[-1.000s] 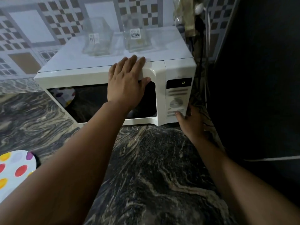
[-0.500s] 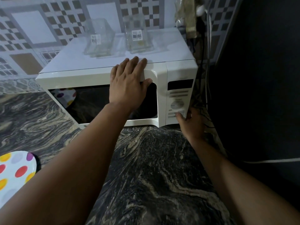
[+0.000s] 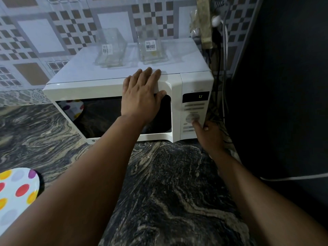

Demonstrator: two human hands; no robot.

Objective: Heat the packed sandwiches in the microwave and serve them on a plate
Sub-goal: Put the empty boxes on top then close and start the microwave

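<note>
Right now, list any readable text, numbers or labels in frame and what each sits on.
"0": lit digit on the microwave display, reading like a U in this view.
Barcode label on the right clear container: print too small to read.
Barcode label on the left clear container: too small to read.
Control panel button captions: blurred, unreadable.
Mark at the door's lower left edge: cut off, unreadable.

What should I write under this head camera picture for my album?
Left hand flat on the white microwave door, right hand pressing its round dial.
</note>
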